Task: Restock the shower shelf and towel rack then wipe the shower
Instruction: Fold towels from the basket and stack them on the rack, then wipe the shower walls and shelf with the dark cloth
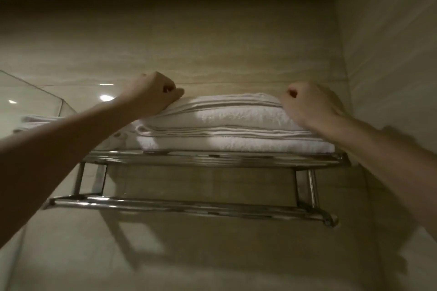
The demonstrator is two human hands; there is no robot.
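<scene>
**Both hands on the towel stack, up on the rack**

Two folded white towels lie stacked on the upper shelf of a chrome towel rack (212, 159) fixed to a beige tiled wall (212, 42). The top towel (224, 112) sits squarely on the bottom towel (236, 143), which reaches a little further right. The left hand (153, 92), fingers curled, grips the top towel's left end. The right hand (309, 105), also curled, grips its right end. Both bare forearms reach up from the lower corners. Below the shelf hangs the rack's lower bar (189, 208), with nothing on it. A glass panel (28, 97) stands at the left, with light spots reflected beside it.
</scene>
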